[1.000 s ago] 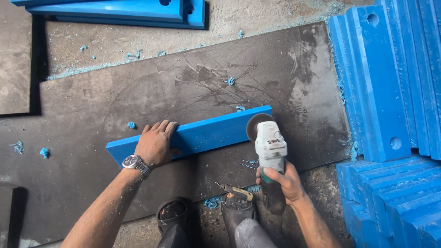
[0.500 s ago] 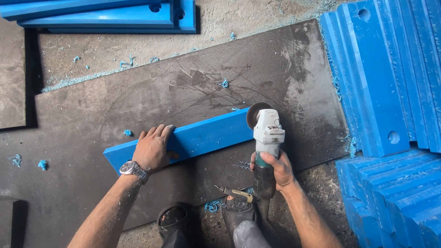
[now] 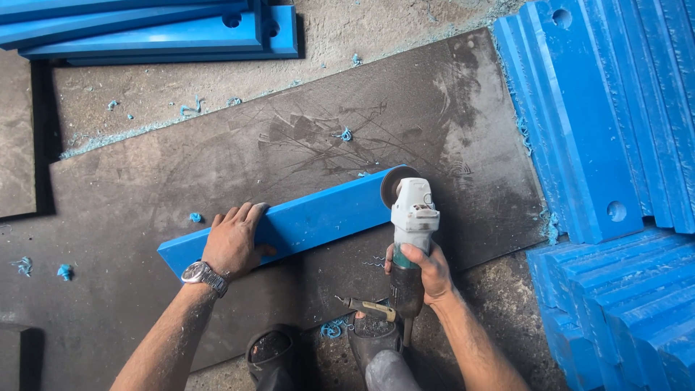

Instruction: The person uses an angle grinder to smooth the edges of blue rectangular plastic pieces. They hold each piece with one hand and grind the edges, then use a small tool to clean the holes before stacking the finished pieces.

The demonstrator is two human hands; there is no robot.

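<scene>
Head view is showing a person crouching over a dark board (image 3: 239, 181) that is lying on the floor. Left hand (image 3: 233, 242) is pressing flat, fingers spread, on a long blue plastic bar (image 3: 318, 217) near its left end, pinning it to the board rather than gripping it. Right hand (image 3: 423, 271) is wrapping fully closed around the dark handle of an angle grinder (image 3: 413, 224), whose disc is meeting the bar's right end. Stacks of similar blue bars (image 3: 594, 145) are lying to the right and another pile (image 3: 159, 29) is lying along the top edge; blue shavings (image 3: 346, 134) are scattering over the board. A small hammer-like tool (image 3: 369, 308) is resting near the person's shoes. Doing this well, I judge, is meaning keeping the bar from sliding under firm downward pressure, holding the disc steady against the end, and keeping the pinning fingers well apart from the wheel
</scene>
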